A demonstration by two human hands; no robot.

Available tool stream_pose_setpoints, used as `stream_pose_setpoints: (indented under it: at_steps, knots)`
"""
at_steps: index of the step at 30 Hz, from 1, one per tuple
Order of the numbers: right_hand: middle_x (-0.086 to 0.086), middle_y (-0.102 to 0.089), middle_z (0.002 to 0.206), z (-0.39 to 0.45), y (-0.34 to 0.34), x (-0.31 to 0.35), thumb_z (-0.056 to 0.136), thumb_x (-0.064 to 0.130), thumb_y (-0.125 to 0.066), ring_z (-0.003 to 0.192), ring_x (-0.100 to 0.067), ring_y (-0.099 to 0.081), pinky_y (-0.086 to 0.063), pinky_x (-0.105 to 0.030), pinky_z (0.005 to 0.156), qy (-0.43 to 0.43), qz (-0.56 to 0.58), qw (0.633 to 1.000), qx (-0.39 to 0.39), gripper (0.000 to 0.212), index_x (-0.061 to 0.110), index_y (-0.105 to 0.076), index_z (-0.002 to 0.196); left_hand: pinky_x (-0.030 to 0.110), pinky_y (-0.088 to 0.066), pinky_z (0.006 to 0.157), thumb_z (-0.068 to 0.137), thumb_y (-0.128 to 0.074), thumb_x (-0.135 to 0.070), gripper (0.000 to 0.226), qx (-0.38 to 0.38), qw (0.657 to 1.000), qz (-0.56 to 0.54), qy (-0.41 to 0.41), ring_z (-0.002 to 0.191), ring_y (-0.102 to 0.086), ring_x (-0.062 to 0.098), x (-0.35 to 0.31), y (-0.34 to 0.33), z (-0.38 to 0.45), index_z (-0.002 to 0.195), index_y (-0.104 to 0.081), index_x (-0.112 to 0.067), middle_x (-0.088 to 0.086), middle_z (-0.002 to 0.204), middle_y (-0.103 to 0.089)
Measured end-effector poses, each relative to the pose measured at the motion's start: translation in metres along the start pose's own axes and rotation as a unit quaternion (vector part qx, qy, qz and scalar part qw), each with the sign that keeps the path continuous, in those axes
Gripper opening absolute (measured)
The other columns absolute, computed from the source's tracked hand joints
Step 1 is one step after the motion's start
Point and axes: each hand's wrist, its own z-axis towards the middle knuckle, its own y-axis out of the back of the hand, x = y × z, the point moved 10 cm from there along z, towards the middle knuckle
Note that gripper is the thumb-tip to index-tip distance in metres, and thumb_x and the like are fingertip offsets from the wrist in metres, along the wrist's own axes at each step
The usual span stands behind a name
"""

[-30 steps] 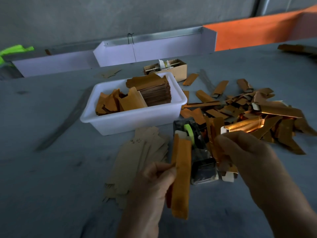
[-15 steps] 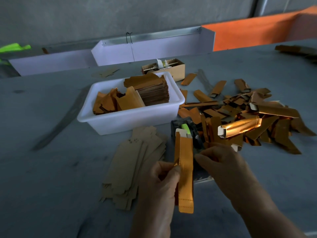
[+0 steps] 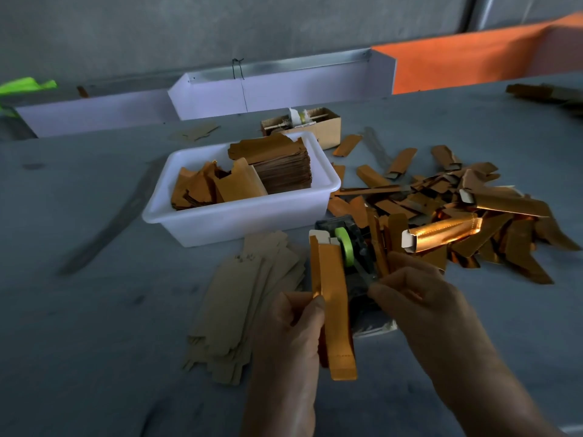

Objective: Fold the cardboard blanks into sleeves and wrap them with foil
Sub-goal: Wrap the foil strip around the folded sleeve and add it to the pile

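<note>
While the white tub [image 3: 239, 216] at 11 o'clock keeps foil sheets handy, the left hand [image 3: 290, 335] grips an orange foil-wrapped sleeve [image 3: 334, 310] upright at centre for taping. The right hand [image 3: 419, 298] at 2 o'clock pinches what's probably tape off the dispenser [image 3: 350, 247].

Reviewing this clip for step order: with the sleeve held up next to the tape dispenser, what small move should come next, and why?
Probably pull a short strip of tape free and bring it to the sleeve. The left hand grips the foil-wrapped sleeve upright beside the tape dispenser, and the right hand has its fingertips at the dispenser's near end. Whether tape is already pinched is unclear.
</note>
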Motion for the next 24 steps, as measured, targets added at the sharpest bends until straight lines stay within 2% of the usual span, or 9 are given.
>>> stream_pose_setpoints:
  at_steps: [2,6,8,11,15,17,20,22,24]
  knots:
    - [0.015,-0.044,0.122,-0.005,0.000,-0.001,0.083,0.023,-0.064,0.113,-0.013,-0.046,-0.037,-0.027,0.078,0.002,-0.062,0.998,-0.002,0.018,0.021,-0.061,0.066,0.014,-0.039,0.040,0.089,-0.061,-0.020,0.020,0.007,1.000,-0.003,-0.018,0.045,-0.051,0.004,-0.004,-0.003,-0.001,0.069,-0.063,-0.016,-0.002,0.055,-0.055]
    - [0.012,-0.045,0.130,-0.011,0.000,-0.002,0.084,0.025,-0.063,0.117,-0.013,-0.041,-0.034,-0.024,0.075,0.004,-0.119,0.993,-0.020,0.017,0.024,-0.060,0.067,0.014,-0.038,0.041,0.088,-0.061,-0.019,0.019,0.049,0.998,0.004,-0.048,0.046,-0.050,0.004,-0.012,-0.019,-0.004,0.070,-0.061,-0.016,-0.003,0.055,-0.055]
    - [0.012,-0.045,0.130,-0.012,-0.001,-0.003,0.083,0.028,-0.063,0.116,-0.012,-0.041,-0.033,-0.020,0.071,0.010,-0.123,0.992,-0.026,0.017,0.024,-0.059,0.067,0.011,-0.040,0.043,0.089,-0.060,-0.020,0.016,0.070,0.995,0.023,-0.061,0.048,-0.052,0.001,-0.015,-0.027,-0.005,0.074,-0.061,-0.016,-0.007,0.057,-0.059]
    - [0.010,-0.047,0.129,-0.013,-0.002,-0.003,0.082,0.028,-0.064,0.114,-0.014,-0.044,-0.037,-0.023,0.075,0.023,-0.115,0.992,-0.037,0.019,0.027,-0.056,0.065,0.009,-0.041,0.045,0.089,-0.060,-0.023,0.016,0.082,0.992,0.068,-0.061,0.052,-0.054,-0.001,-0.013,-0.031,-0.002,0.074,-0.062,-0.025,-0.010,0.060,-0.060]
    - [0.009,-0.050,0.128,-0.017,-0.004,-0.007,0.082,0.025,-0.066,0.112,-0.014,-0.049,-0.043,-0.027,0.080,0.034,-0.098,0.993,-0.059,0.016,0.024,-0.059,0.067,0.014,-0.044,0.049,0.089,-0.060,-0.030,0.016,0.109,0.988,0.103,-0.037,0.068,-0.066,0.012,-0.009,-0.032,0.003,0.075,-0.060,-0.037,-0.004,0.073,-0.067]
    - [0.007,-0.052,0.127,-0.019,-0.004,-0.006,0.081,0.023,-0.067,0.112,-0.015,-0.051,-0.045,-0.027,0.079,0.048,-0.096,0.992,-0.067,0.012,0.020,-0.060,0.070,0.015,-0.046,0.050,0.089,-0.060,-0.031,0.016,0.110,0.985,0.123,-0.041,0.068,-0.067,0.010,-0.010,-0.032,0.004,0.076,-0.059,-0.039,-0.005,0.076,-0.068]
    - [0.002,-0.055,0.124,-0.021,-0.002,0.010,0.079,0.016,-0.069,0.112,-0.020,-0.050,-0.045,-0.027,0.078,0.091,-0.164,0.979,-0.082,0.006,0.014,-0.064,0.075,0.035,-0.055,0.064,0.089,-0.059,-0.033,0.009,0.109,0.979,0.162,-0.066,0.074,-0.066,0.021,-0.013,-0.033,0.006,0.080,-0.061,-0.035,0.002,0.076,-0.066]
    - [-0.006,-0.061,0.117,-0.022,-0.002,0.020,0.075,0.008,-0.072,0.107,-0.030,-0.053,-0.047,-0.041,0.077,0.117,-0.247,0.958,-0.089,0.008,0.009,-0.069,0.082,0.045,-0.057,0.072,0.089,-0.059,-0.035,0.009,0.108,0.975,0.181,-0.075,0.076,-0.067,0.021,-0.016,-0.035,0.005,0.082,-0.061,-0.030,0.001,0.077,-0.067]
    - [-0.010,-0.062,0.109,-0.023,0.003,0.027,0.074,0.007,-0.072,0.098,-0.034,-0.056,-0.048,-0.046,0.072,0.129,-0.279,0.947,-0.093,0.011,0.008,-0.070,0.084,0.046,-0.056,0.073,0.089,-0.059,-0.035,0.010,0.104,0.973,0.189,-0.076,0.075,-0.067,0.019,-0.019,-0.035,0.004,0.082,-0.061,-0.030,-0.001,0.077,-0.068]
